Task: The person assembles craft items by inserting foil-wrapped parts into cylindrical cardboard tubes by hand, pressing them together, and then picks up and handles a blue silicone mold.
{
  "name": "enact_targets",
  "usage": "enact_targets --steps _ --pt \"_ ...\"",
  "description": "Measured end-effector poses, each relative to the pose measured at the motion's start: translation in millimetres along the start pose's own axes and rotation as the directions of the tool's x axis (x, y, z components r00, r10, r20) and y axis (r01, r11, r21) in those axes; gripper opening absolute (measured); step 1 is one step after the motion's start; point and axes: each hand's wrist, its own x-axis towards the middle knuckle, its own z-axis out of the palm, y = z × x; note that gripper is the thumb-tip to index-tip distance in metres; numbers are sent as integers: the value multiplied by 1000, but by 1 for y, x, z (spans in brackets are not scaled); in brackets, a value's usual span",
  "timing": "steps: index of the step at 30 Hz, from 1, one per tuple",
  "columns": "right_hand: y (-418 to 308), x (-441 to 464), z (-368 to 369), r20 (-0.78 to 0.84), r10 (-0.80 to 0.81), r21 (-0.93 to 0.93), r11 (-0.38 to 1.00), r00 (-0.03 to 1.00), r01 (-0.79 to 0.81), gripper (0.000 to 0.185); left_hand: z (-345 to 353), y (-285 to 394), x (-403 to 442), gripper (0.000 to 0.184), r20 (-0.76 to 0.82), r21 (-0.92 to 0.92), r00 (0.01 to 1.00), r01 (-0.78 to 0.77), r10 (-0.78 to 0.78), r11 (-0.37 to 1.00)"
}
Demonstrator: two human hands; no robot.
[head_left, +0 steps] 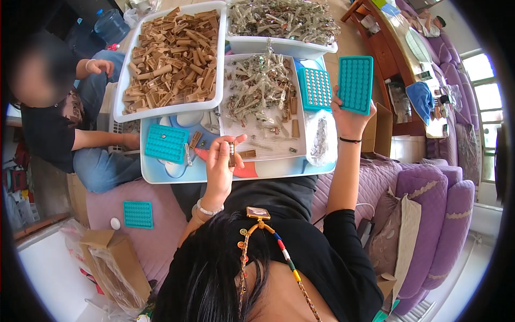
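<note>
My left hand (219, 163) pinches a small brown part (232, 154) with shiny metal bits on it, above the near edge of the table. Raised at the right, my right hand (351, 118) grips a teal tray with rows of round pockets (355, 83) by its lower edge. Below it stands another teal tray (316, 88) filled with small silvery pieces. Between the hands lies a shallow white box (263, 151) of clear plastic strips (257, 88) and some brown parts. A further teal tray (167, 143) rests on the table, left of my left hand, with one small piece on it.
A white bin (221, 59) of brown half-tube parts (177, 59) and a white bin (289, 47) of clear-wrapped pieces stand behind. A plastic bag (321, 139) sits at the table's right. A co-worker (53, 118) sits at the left. Another teal tray (138, 214) lies on the purple seat.
</note>
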Motion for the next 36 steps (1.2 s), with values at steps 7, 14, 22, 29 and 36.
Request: enact_targets --steps 7,14,22,29,36 --pt "11 -5 6 219 126 259 949 968 -182 74 -1 0 0 22 -17 -22 1000 14 -14 1000" --pt "29 -22 39 -157 -30 -494 868 987 -52 27 11 5 4 22 84 41 995 43 -47 998" --pt "72 -55 80 -84 42 -717 691 996 -90 32 28 1 30 33 179 -75 977 132 -117 988" --pt "103 -67 76 -167 146 -570 793 975 -216 34 40 7 16 37 180 -122 983 -15 37 992" --pt "112 -70 76 -223 213 -433 853 951 -293 32 40 12 15 21 111 -17 985 -130 131 991"
